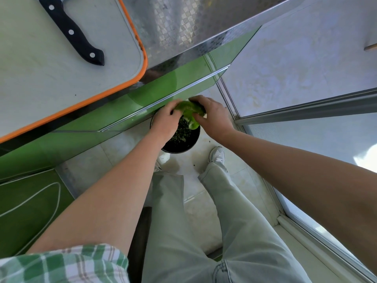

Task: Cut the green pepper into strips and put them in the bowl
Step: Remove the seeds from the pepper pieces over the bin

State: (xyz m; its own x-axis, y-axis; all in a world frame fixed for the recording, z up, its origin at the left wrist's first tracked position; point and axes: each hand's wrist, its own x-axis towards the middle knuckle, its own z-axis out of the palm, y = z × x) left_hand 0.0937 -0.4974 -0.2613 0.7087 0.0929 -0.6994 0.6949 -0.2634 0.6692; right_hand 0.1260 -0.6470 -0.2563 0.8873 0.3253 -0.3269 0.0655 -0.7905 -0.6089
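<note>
Both my hands clasp green pepper (188, 111), L hand (165, 121) at its left end, R hand (212, 117) at its right, long axis across mid-frame btwn them, over black bin (183, 141) on floor; knife (75, 35) & board (40, 68) sit upper left, nearer L hand.

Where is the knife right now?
In the head view the knife lies at upper left on the orange-rimmed cutting board, away from the left hand and right hand, which hold the green pepper over a dark bin.
</note>
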